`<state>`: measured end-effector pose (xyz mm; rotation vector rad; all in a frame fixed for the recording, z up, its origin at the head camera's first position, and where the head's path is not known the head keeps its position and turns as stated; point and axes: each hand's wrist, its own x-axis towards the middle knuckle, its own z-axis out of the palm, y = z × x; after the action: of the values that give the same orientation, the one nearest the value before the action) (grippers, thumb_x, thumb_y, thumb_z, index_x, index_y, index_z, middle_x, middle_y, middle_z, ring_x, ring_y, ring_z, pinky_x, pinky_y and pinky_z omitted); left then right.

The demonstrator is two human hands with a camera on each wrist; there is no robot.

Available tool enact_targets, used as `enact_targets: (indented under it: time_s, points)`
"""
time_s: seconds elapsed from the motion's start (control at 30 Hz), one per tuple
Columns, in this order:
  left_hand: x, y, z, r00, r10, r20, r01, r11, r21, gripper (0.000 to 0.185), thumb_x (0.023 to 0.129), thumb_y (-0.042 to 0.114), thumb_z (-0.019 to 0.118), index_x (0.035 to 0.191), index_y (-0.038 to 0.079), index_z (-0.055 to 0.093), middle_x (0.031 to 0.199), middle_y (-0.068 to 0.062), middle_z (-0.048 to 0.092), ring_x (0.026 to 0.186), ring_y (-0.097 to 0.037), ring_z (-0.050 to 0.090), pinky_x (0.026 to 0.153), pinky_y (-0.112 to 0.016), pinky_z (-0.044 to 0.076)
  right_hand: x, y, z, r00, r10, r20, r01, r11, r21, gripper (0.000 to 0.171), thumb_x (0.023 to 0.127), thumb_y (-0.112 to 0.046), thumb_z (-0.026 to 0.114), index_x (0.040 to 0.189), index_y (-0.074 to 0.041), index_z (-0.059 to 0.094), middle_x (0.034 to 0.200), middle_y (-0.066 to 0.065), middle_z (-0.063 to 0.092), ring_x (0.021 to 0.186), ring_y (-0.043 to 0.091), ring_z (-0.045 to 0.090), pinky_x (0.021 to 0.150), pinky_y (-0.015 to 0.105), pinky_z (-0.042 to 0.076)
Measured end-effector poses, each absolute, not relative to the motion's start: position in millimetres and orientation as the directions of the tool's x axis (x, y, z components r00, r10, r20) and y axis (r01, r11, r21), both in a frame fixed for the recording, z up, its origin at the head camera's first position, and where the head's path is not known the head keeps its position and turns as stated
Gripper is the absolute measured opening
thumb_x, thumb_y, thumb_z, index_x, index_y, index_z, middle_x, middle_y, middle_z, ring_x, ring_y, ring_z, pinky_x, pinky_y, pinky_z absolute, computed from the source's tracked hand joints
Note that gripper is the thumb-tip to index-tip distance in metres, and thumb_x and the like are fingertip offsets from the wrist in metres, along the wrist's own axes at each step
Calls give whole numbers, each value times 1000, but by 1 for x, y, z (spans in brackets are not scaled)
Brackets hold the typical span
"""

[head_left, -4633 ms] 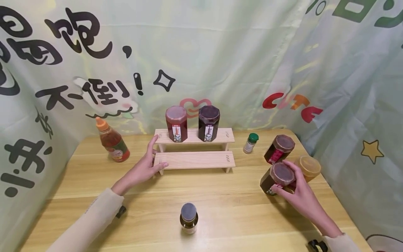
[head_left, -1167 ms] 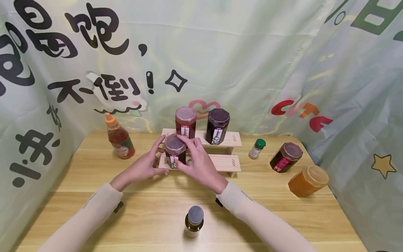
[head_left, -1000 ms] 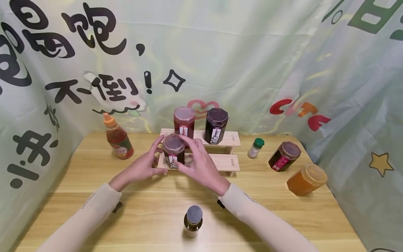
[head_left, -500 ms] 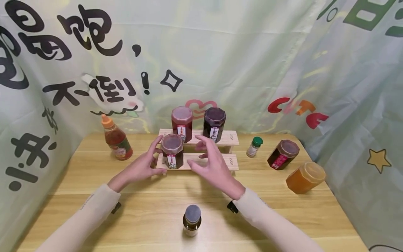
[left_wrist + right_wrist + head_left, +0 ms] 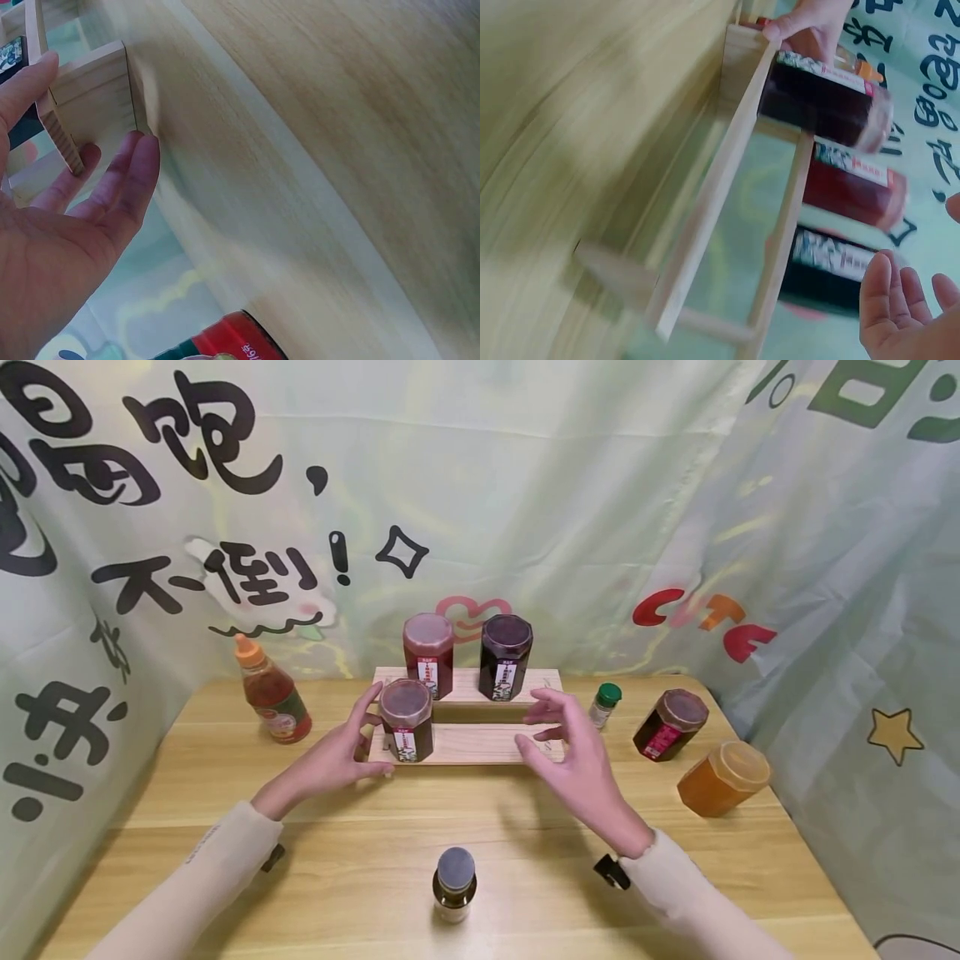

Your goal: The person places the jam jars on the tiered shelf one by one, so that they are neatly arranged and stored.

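A two-step wooden shelf (image 5: 480, 744) stands mid-table. On its lower step, at the left, is a dark brown jar (image 5: 406, 720) with nothing holding it. The upper step carries a red jar (image 5: 428, 655) and a dark purple jar (image 5: 506, 657). My left hand (image 5: 351, 748) rests with straight fingers against the shelf's left end (image 5: 84, 112). Over the lower step's right end my right hand (image 5: 567, 748) hovers with spread fingers, holding nothing. The right wrist view shows the three jars (image 5: 826, 101) along the shelf (image 5: 724, 206).
An orange-capped sauce bottle (image 5: 270, 695) stands at the back left. Right of the shelf are a small green-capped bottle (image 5: 603, 704), a tilted dark jar (image 5: 669, 725) and an amber jar (image 5: 723, 777) on its side. A grey-capped bottle (image 5: 453, 882) stands near the front edge.
My right hand carried the dark brown jar from the right side onto the lower step, let it go and moved right. My left hand stayed at the shelf's left end.
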<state>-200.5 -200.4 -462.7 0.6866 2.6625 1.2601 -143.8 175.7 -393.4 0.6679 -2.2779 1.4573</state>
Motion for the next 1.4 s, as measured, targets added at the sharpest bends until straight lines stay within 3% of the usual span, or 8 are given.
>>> enact_targets:
  time_s: [0.23, 0.4, 0.53, 0.7, 0.97, 1.23, 1.3, 1.4]
  points:
    - [-200, -200, -464, -893, 441, 87, 349, 560, 751, 132, 88, 13, 95, 176, 33, -2, 145, -25, 61, 83, -21, 67, 72, -42, 55, -133, 223, -388, -810, -124, 573, -569, 403, -717, 56, 96, 9, 78, 147, -3, 57, 123, 11, 69, 107, 28, 70, 91, 28, 58]
    - [-201, -200, -464, -893, 442, 83, 350, 566, 746, 132, 88, 15, 95, 176, 33, -2, 145, -24, 62, 81, -21, 66, 72, -42, 54, -123, 258, -383, -846, -25, 533, -486, 449, -750, 56, 99, 9, 74, 150, -2, 54, 126, 10, 65, 109, 19, 69, 91, 19, 54]
    - [-201, -200, -463, -894, 441, 78, 345, 566, 749, 132, 88, 15, 95, 176, 33, -2, 145, -24, 62, 81, -21, 66, 71, -42, 54, -120, 280, -381, -858, 46, 511, -430, 481, -764, 55, 100, 8, 73, 150, -2, 53, 126, 6, 63, 109, 15, 68, 91, 16, 52]
    - [-200, -201, -462, -895, 440, 76, 343, 568, 748, 131, 89, 15, 95, 176, 32, -2, 145, -23, 62, 82, -22, 66, 72, -43, 54, -117, 303, -382, -855, 110, 506, -395, 494, -775, 57, 99, 9, 74, 151, 1, 52, 127, 10, 62, 109, 14, 68, 91, 15, 51]
    - [-200, -200, -463, -895, 440, 73, 343, 574, 743, 131, 89, 16, 95, 176, 31, -2, 145, -22, 62, 84, -22, 66, 74, -43, 53, -108, 341, -395, -814, 282, 508, -305, 537, -787, 60, 95, 8, 77, 150, -1, 56, 126, -3, 64, 114, 12, 65, 94, 15, 49]
    - [-200, -199, -463, -895, 439, 77, 346, 574, 742, 131, 89, 16, 95, 176, 29, -2, 145, -22, 62, 85, -20, 67, 76, -44, 54, -96, 378, -413, -762, 397, 511, -155, 655, -739, 68, 88, -2, 85, 150, -1, 57, 130, -19, 48, 122, 6, 49, 109, 14, 38]
    - [-199, -199, -463, -895, 439, 78, 346, 572, 744, 131, 89, 16, 94, 176, 29, -2, 146, -23, 61, 86, -20, 68, 78, -44, 55, -93, 386, -416, -784, 413, 464, -84, 670, -738, 77, 88, -7, 87, 156, -3, 52, 138, -11, 47, 129, 12, 46, 113, 17, 34]
    - [-199, -200, -464, -896, 436, 79, 343, 571, 745, 130, 90, 16, 94, 176, 29, -3, 146, -24, 61, 88, -20, 69, 78, -44, 55, -91, 397, -421, -843, 415, 342, 7, 644, -765, 90, 92, -15, 87, 167, -9, 37, 155, 11, 42, 143, 27, 40, 117, 15, 27]
